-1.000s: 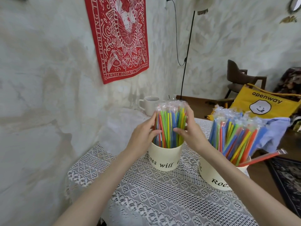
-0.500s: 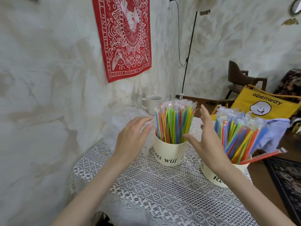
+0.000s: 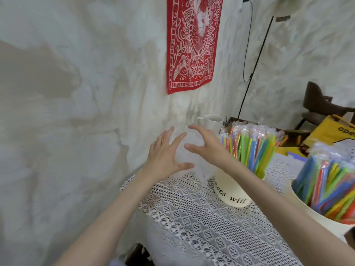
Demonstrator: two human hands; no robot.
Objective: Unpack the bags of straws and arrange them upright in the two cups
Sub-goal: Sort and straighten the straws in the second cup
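Hovering side by side above the lace-covered surface (image 3: 201, 223), both hands are empty, fingers spread and relaxed. Left hand (image 3: 165, 152) has its thumb out toward the right hand (image 3: 207, 144), fingertips close together but apart. Neither touches anything.

Just right of the right hand: cream round cup with black lettering (image 3: 230, 191), standing on the surface, packed with upright coloured plastic straws in clear wrappers (image 3: 251, 148). The right forearm crosses in front of the cup's near side.

Further right, well apart from both hands: second cream cup (image 3: 315, 212), cut off by the frame edge, also full of wrapped coloured straws (image 3: 330, 181), these leaning rather than straight; a few possibly resting on the rim, hard to tell at the edge.

Beyond the right hand's fingertips: white ceramic mug (image 3: 210, 121) near the wall. Above both hands: red printed cloth hanging (image 3: 194, 43). Far right: yellow fabric bag (image 3: 334, 131), dark chair (image 3: 318, 104).
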